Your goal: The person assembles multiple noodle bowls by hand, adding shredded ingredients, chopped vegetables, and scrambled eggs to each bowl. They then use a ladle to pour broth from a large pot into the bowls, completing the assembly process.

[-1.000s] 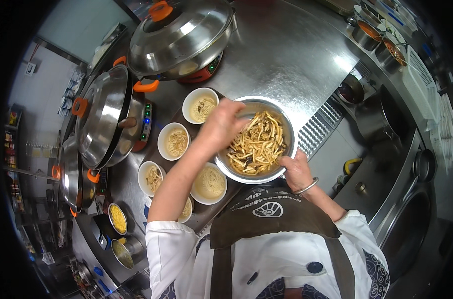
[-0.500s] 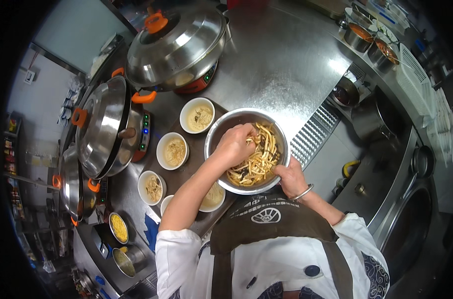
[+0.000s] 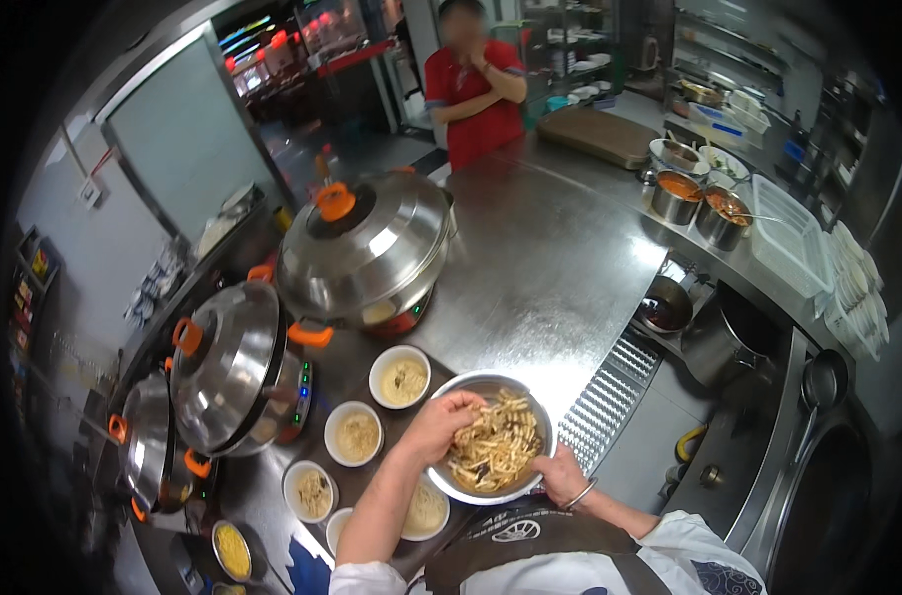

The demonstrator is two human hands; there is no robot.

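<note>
Left hand (image 3: 439, 426) inside the basin (image 3: 476, 383), fingers bent in among the strips (image 3: 496, 448); whether they pinch any, cannot tell. Right hand (image 3: 562, 476) clasps the rim at near right, thumb on top, fingers hidden below. Basin at the near side of the counter (image 3: 540, 248); resting or held up, unclear. Strips pale and brown, dark bits mixed in.

Step in hand, as I judge it: left hand gathering strips, right steadying the basin. Any lift from here would call for a closed grip to clear the rim, basin held level.

Outward: white bowls (image 3: 354, 433) just left of the basin, pale food in them, one partly behind the left forearm (image 3: 377, 506). Farther left, three lidded pans (image 3: 364, 248), orange handles. Near left, a tin (image 3: 233, 551) of yellow food. Far right, two pots (image 3: 721, 220), reddish contents. Across the counter, a person (image 3: 476, 99) in red.
</note>
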